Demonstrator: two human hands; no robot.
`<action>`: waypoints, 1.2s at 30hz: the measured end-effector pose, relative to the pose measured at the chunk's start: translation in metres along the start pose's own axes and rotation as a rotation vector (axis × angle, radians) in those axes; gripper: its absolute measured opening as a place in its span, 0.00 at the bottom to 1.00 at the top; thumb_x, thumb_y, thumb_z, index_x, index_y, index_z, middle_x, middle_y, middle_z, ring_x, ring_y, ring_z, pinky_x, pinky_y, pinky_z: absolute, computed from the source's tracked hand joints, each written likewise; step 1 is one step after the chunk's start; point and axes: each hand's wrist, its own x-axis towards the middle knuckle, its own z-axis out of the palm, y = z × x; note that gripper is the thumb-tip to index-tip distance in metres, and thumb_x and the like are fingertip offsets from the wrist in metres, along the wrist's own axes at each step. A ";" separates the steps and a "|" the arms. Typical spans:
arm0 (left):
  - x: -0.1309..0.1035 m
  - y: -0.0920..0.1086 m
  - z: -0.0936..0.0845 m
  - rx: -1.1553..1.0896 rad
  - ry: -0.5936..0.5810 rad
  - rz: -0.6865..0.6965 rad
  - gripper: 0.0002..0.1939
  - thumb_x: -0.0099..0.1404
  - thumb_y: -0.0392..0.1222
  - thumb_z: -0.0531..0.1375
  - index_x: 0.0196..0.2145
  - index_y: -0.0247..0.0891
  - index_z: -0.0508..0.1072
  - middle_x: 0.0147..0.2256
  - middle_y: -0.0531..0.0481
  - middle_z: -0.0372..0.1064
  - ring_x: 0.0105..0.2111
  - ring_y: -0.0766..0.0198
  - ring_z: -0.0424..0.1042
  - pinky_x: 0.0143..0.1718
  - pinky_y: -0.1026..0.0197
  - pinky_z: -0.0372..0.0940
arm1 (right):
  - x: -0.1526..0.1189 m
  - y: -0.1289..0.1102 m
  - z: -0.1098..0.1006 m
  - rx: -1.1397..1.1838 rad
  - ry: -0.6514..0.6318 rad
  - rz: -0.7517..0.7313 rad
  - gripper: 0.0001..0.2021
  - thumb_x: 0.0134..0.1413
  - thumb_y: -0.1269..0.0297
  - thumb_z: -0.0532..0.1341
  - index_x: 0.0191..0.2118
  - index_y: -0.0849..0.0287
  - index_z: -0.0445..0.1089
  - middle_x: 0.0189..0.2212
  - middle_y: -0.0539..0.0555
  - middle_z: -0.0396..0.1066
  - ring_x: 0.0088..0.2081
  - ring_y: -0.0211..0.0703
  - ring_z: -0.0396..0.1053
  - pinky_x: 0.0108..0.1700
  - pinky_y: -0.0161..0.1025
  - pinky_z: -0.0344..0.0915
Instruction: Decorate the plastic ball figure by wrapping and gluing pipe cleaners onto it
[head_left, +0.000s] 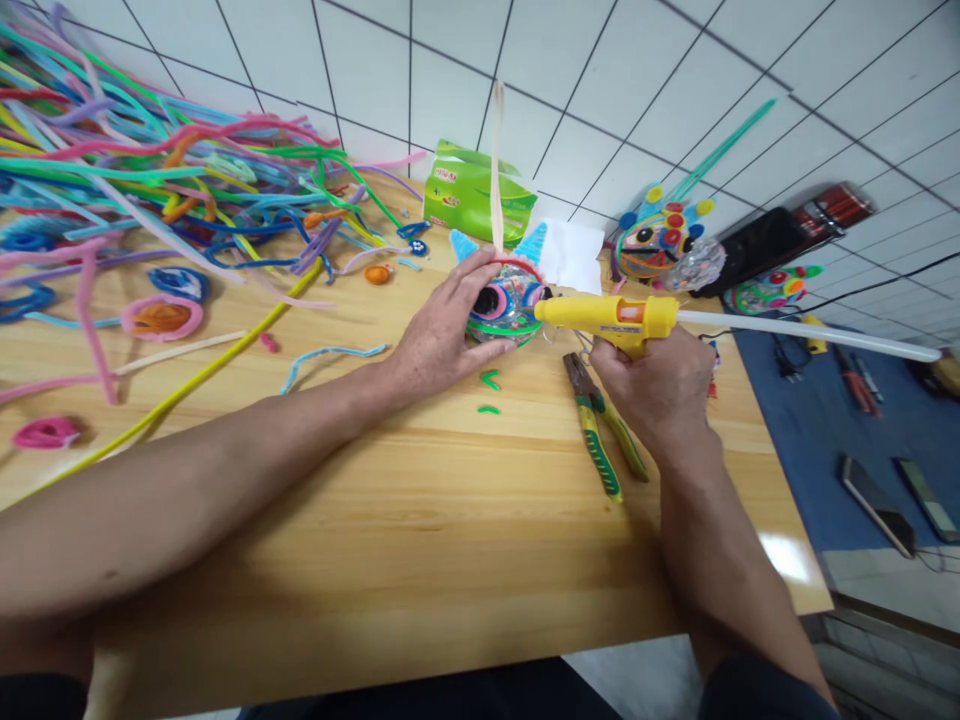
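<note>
My left hand (454, 325) grips the left side of a small craft animal face (508, 318) with blue pipe-cleaner ears, round eyes and a clear body. My right hand (654, 385) is wrapped round the handle of a yellow hot glue gun (611, 315), a long white glue stick (810, 335) sticking out of its back. The gun's nozzle points left, right at the face's edge; whether it touches, I cannot tell. Two short green pipe-cleaner pieces (490, 380) lie just in front. Below the right hand rest green-and-yellow pliers (596, 430).
Many coloured pipe cleaners (150, 180) are heaped at the left. Behind the face stand a green packet (476, 190) and white paper (571, 252). Another decorated craft face (652, 240) and a dark bottle (787, 235) sit back right. Two phones (877, 505) lie on the blue surface (802, 430).
</note>
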 end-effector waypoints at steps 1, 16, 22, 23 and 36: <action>0.000 0.001 0.000 -0.001 -0.002 -0.009 0.48 0.73 0.63 0.74 0.79 0.49 0.56 0.81 0.33 0.56 0.83 0.35 0.56 0.82 0.26 0.58 | -0.001 0.000 0.001 0.016 0.007 -0.001 0.07 0.54 0.61 0.66 0.29 0.51 0.67 0.25 0.57 0.71 0.33 0.56 0.73 0.35 0.47 0.63; 0.001 0.002 -0.003 -0.001 -0.014 -0.024 0.47 0.73 0.62 0.74 0.79 0.49 0.57 0.81 0.34 0.56 0.83 0.37 0.56 0.83 0.29 0.58 | -0.001 0.001 -0.001 0.043 0.042 0.020 0.06 0.55 0.58 0.65 0.30 0.52 0.71 0.25 0.58 0.74 0.32 0.57 0.75 0.36 0.48 0.66; 0.001 0.002 -0.001 0.004 0.002 -0.023 0.46 0.73 0.61 0.74 0.78 0.49 0.58 0.81 0.34 0.58 0.83 0.38 0.57 0.83 0.28 0.59 | 0.003 0.000 -0.022 0.386 0.011 0.112 0.14 0.62 0.48 0.68 0.31 0.50 0.72 0.26 0.54 0.74 0.33 0.54 0.75 0.36 0.48 0.71; 0.001 0.002 -0.001 -0.001 0.000 -0.023 0.47 0.73 0.61 0.74 0.78 0.48 0.58 0.81 0.33 0.58 0.83 0.37 0.57 0.83 0.28 0.58 | 0.005 0.001 -0.025 0.472 0.007 0.125 0.14 0.63 0.47 0.67 0.32 0.50 0.73 0.27 0.53 0.74 0.32 0.53 0.74 0.36 0.48 0.71; -0.002 -0.006 0.004 -0.026 0.062 0.026 0.47 0.74 0.70 0.68 0.78 0.46 0.59 0.79 0.33 0.60 0.80 0.32 0.62 0.79 0.22 0.65 | 0.047 0.145 -0.019 0.615 0.017 0.464 0.14 0.59 0.45 0.63 0.31 0.48 0.66 0.28 0.50 0.71 0.32 0.47 0.69 0.38 0.45 0.70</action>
